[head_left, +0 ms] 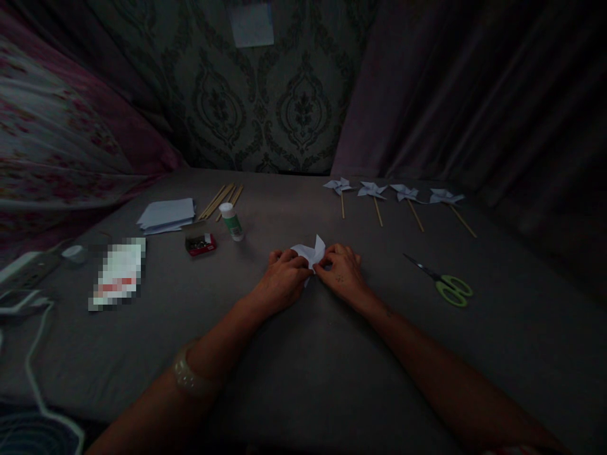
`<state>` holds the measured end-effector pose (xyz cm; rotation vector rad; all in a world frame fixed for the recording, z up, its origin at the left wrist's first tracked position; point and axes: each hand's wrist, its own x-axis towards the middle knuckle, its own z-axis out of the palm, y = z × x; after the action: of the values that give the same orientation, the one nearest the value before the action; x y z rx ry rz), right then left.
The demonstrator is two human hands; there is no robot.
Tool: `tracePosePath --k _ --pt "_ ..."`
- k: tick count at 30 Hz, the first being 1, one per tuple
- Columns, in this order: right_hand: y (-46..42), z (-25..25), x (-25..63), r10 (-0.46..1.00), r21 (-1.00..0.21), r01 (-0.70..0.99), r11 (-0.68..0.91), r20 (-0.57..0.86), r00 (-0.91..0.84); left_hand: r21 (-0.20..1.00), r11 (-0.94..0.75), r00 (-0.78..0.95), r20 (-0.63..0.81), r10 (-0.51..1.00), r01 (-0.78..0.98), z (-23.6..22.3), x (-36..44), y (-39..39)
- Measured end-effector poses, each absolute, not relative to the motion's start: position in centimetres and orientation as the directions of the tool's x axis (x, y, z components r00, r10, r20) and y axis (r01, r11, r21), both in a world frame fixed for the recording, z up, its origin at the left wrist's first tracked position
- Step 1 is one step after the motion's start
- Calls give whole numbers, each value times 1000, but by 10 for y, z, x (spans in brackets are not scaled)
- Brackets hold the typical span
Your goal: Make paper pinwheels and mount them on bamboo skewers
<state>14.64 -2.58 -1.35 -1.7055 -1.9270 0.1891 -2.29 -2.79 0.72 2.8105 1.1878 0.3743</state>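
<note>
One white, folded-paper pinwheel [312, 253], at the middle of the grey cloth surface [322, 366], between my hands. My left hand [286, 277]: fingers curled, clamped on its left side. My right hand [341, 268]: thumb and fingers pinched together on its right edge. Left: one green-and-white cylindrical bottle [232, 223], standing; one small open red box [202, 246]. Right: one pair of green-handled metal scissors [439, 280], lying apart from my hand.

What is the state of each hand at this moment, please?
Left hand: closed, holding the folded white paper.
Right hand: closed, pinching the same paper.
</note>
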Motion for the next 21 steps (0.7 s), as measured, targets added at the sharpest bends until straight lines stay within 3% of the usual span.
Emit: tracePosePath --k 21 --pt "-31 -9 146 930 -411 877 250 353 -100 118 -680 665 148 732 723 13 -19 -31"
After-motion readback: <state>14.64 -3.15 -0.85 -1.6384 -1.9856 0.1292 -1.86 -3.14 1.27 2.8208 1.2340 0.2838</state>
